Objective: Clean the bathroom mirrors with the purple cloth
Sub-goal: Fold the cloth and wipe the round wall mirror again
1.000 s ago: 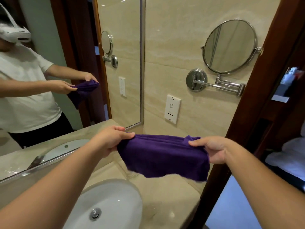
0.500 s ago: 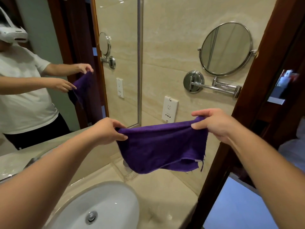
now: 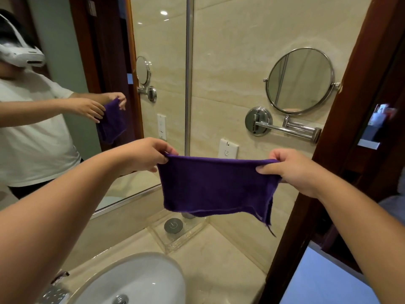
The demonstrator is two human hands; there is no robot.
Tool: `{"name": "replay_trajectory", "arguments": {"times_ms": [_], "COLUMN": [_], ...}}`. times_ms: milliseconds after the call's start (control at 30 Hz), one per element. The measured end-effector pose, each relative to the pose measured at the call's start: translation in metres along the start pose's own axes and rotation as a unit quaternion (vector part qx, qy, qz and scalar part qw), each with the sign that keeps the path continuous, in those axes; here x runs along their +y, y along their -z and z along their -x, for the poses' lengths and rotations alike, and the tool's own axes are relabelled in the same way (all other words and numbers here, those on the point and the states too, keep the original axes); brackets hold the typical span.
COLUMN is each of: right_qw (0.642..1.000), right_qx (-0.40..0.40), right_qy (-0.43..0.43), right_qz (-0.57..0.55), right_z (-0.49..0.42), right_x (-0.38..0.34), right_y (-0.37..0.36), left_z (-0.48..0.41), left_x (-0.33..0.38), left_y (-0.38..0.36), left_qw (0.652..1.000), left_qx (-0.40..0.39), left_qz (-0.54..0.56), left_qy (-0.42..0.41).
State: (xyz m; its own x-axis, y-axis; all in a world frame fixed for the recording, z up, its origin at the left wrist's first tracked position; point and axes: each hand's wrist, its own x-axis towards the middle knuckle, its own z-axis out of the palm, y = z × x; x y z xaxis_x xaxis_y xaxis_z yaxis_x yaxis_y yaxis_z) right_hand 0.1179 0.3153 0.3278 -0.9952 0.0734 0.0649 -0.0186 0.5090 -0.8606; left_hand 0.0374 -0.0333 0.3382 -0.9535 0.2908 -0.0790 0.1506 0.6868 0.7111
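Head cam: floppy purple terry cloth (image 3: 214,185) hangs spread flat now, not bunched like a second ago. Left hand (image 3: 144,156) and right hand (image 3: 291,170) each pinch-grip a top corner, mid-air below the round chrome mirror (image 3: 300,81). Guess wiping's next.

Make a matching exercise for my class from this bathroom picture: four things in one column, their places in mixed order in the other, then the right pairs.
Things
1. cloth
2. round mirror
3. socket
4. sink

Places
A. fixed on a metal arm
B. set in the counter, at the bottom of the view
C. stretched between the left hand and the right hand
D. on the wall, showing just over the cloth's top edge

Pairs: 1-C, 2-A, 3-D, 4-B
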Motion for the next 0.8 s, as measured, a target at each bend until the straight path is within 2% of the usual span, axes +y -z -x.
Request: {"name": "replay_trajectory", "arguments": {"times_ms": [33, 100, 200, 333, 400, 500, 667, 800], "right_qw": [0.999, 0.998, 0.993, 0.943, 0.923, 0.921, 0.941, 0.964], "right_qx": [-0.023, -0.042, -0.013, 0.010, 0.020, 0.010, -0.057, -0.053], "right_qy": [-0.006, -0.034, -0.108, -0.273, -0.316, -0.310, -0.236, -0.171], "right_qz": [-0.032, -0.029, -0.053, -0.192, -0.220, -0.236, -0.234, -0.197], "right_z": [-0.001, -0.002, -0.007, -0.012, -0.013, -0.009, 0.003, 0.010], "right_x": [0.003, 0.006, 0.015, 0.037, 0.043, 0.037, 0.003, -0.018], "right_y": [0.003, 0.008, 0.007, -0.028, -0.056, -0.094, -0.125, -0.126], "left_z": [0.000, -0.001, -0.006, -0.006, -0.007, -0.010, -0.001, 0.003], "left_x": [-0.001, -0.005, -0.018, -0.032, -0.029, -0.016, 0.013, 0.020], "left_y": [0.002, 0.003, -0.005, -0.036, -0.060, -0.096, -0.126, -0.121], "left_qw": [1.000, 0.998, 0.993, 0.955, 0.932, 0.933, 0.974, 0.991], "left_qx": [-0.015, -0.042, -0.057, -0.123, -0.106, -0.089, -0.065, -0.005], "left_qz": [0.023, 0.040, 0.065, 0.198, 0.276, 0.299, 0.205, 0.135], "left_qy": [0.007, 0.023, 0.078, 0.183, 0.207, 0.178, 0.069, 0.013]}}
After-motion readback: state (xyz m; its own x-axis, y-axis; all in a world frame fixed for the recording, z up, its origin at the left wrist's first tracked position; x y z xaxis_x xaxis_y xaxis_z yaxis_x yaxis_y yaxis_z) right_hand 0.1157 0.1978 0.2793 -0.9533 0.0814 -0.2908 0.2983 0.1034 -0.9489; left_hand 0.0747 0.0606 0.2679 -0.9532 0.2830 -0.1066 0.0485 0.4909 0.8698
